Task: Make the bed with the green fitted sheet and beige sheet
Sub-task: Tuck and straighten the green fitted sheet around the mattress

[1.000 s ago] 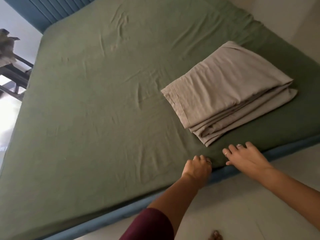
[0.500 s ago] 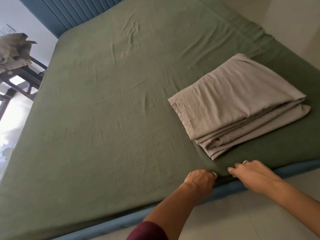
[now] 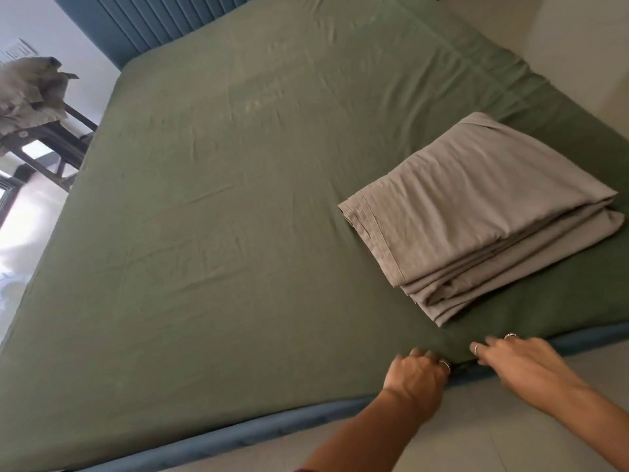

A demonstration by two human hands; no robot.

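Matt, creased green cloth fitted sheet (image 3: 221, 233), folded smooth beige cloth sheet (image 3: 476, 212), ribbed blue upholstered headboard (image 3: 153, 25), glossy pale floor tiles (image 3: 476, 434)

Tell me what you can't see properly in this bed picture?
- Head view: left hand fingertips, curled over the green fitted sheet edge; their grip is hidden.
- Inner layers of the folded beige sheet, covered by its top fold.
- Bed's near corners, cut off by the frame.
- Pile on the side stand, too blurred to identify.

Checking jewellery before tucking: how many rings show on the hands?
3: one on the left hand, two on the right hand, on separate fingers. Others may be hidden.
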